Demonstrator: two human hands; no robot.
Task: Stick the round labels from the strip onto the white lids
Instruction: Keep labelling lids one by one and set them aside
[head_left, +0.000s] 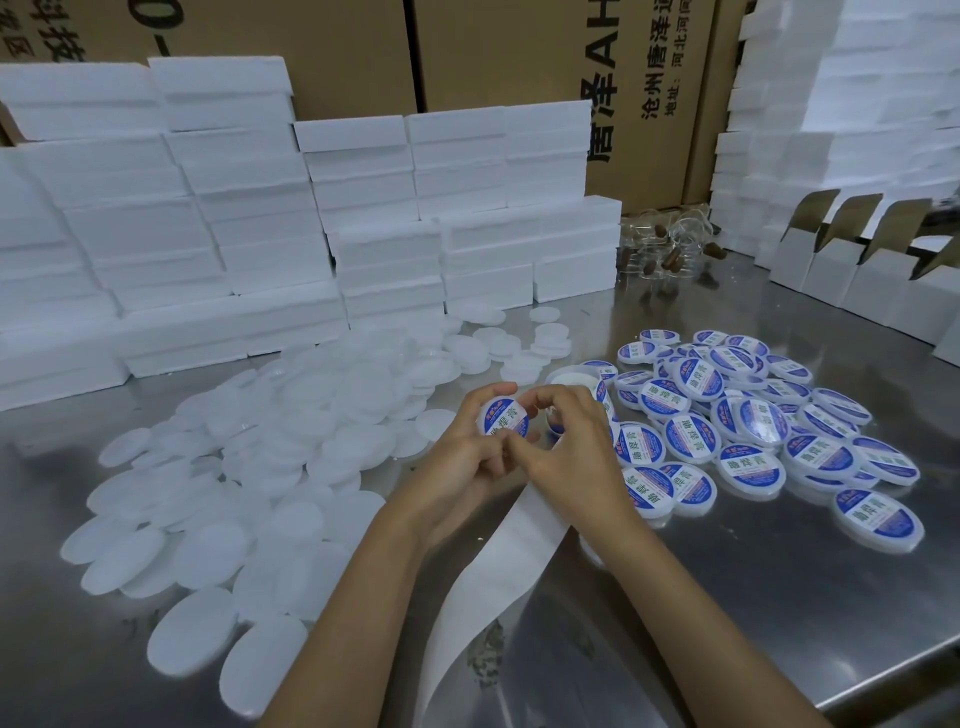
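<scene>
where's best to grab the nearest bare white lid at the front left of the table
Take the bare white lid by its rim, fingers pinching opposite edges from above. It lies flat on the metal table, its near edge free, while its far edge meets other lids.

Left hand (470, 447) gripping labelled lid (505, 422), thumb over top edge. Right hand (563, 441) pinching at lid's lower rim. Backing strip (498, 566) trailing beneath both wrists. Unlabelled lids (249, 467) heaped left, labelled lids (748, 421) heaped right, on steel table (727, 597).
</scene>
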